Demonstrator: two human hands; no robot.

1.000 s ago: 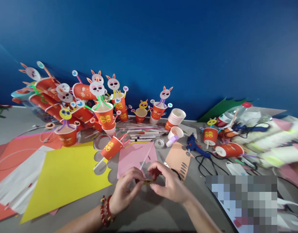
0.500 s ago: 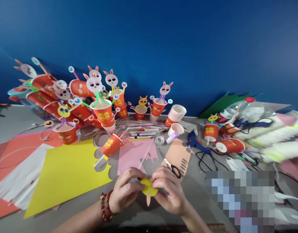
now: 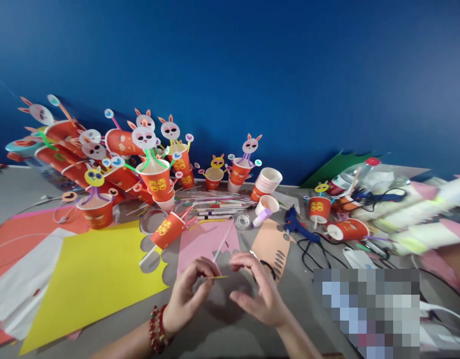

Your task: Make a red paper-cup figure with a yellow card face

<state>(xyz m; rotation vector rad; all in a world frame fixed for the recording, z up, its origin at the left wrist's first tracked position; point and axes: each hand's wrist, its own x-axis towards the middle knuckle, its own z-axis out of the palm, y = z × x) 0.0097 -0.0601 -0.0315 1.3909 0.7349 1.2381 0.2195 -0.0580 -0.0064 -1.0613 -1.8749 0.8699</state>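
Observation:
My left hand (image 3: pixel 190 294), with red bead bracelets at the wrist, pinches a yellow paper disc (image 3: pixel 221 277) between thumb and fingers. The disc is turned edge-on, so its faces are hidden. Just to the right of it, my right hand (image 3: pixel 258 291) is open, thumb and fingers apart with nothing between them. Black-handled scissors (image 3: pixel 268 269) lie partly hidden behind my right hand, by a peach paper sheet (image 3: pixel 265 239) with cut-outs. Beyond my left hand is a pink paper sheet (image 3: pixel 203 239).
Yellow paper (image 3: pixel 91 279) with round cut-outs covers the left. Several red paper cups with animal faces, one being a tipped cup (image 3: pixel 168 230), stand or lie behind. A blue glue gun (image 3: pixel 299 224), its cord, a tape roll (image 3: pixel 242 221) and stacked cups (image 3: pixel 267 183) are to the right.
The yellow disc has turned from face-up to edge-on. My right hand has let go of it and opened, while my left hand keeps hold. The view has shifted slightly.

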